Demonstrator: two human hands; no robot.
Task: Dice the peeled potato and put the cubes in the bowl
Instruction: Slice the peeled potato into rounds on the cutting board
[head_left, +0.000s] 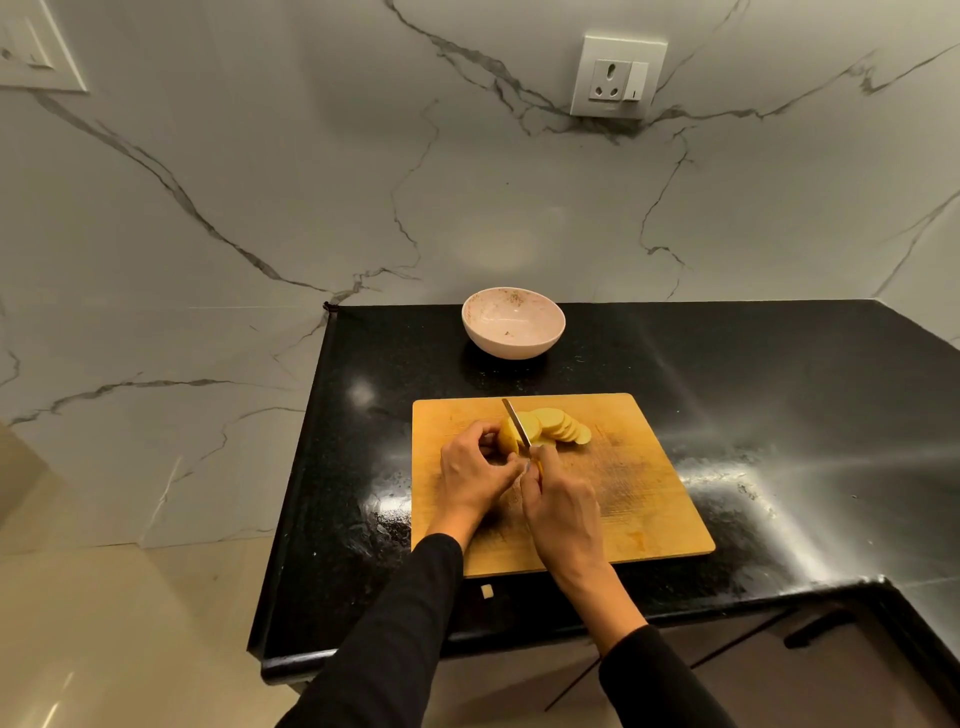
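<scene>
From the head camera I can read no brand or writing anywhere; the only mark I make out is a small dark line on the switch of the wall socket (618, 77), set high on the marble backsplash (260, 182). A second switch plate (36, 47) sits at the top left corner, cut off by the frame.

My left hand (475, 473) curls its fingers around the uncut end of the potato (509, 435), pinning it on the wooden cutting board (649, 499). My right hand (563, 512) is wrapped round the handle of the knife (517, 422); the handle is almost wholly hidden inside that grip, with only a sliver of yellow showing. The blade stands in the potato, just right of the left fingertips. To the right of the blade a row of round slices (566, 428) leans over, overlapping one another on the board.

The bowl (513, 322), pale pink, stands behind the board on the black countertop (779, 395), well apart from the potato, with nothing between them. I see no cubes in it, only faint specks on the inner wall.

A small pale scrap (487, 591) lies on the counter just in front of the board's near edge. Both black sleeves (395, 639) reach in from below.
</scene>
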